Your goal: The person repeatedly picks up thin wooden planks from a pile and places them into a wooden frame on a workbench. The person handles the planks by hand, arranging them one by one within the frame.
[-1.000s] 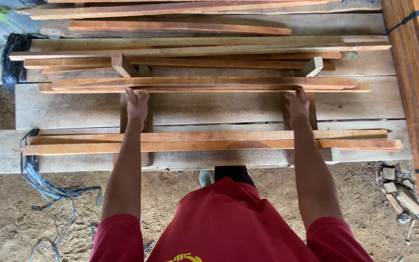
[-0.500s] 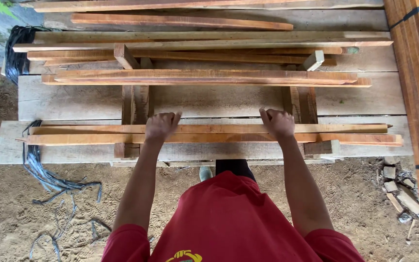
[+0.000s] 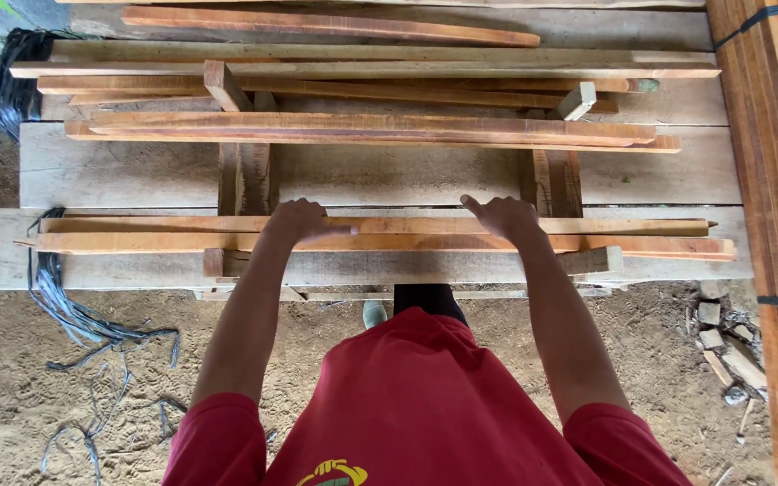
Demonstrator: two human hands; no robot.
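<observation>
Left hand: the left hand lies palm down on the near strips, fingers loosely curled over the far edge, forefinger stretched toward the right. Not pinching; resting on top.
Right hand: the right hand is flat on the same strips, fingers together and pointing left. Whether the fingertips hook the far edge I cannot tell.
Near strips: two long reddish laths side by side, running left to right across the near ends of the two cross bearers. Probably kept on the bearers so they stay level and off the ground.
Far bundle: a second set of strips lies further away on the same bearers, well apart from the hands.
Base: wide pale planks under everything; more laths stacked beyond.
Right edge: a strapped stack of boards.
Ground: sandy soil, dark strapping scraps at the left, stone bits at the right.
Change: a second ago both hands were on the far bundle, arms at full reach; half a second ago they had reached the near strips, where they are now settled closer together.
</observation>
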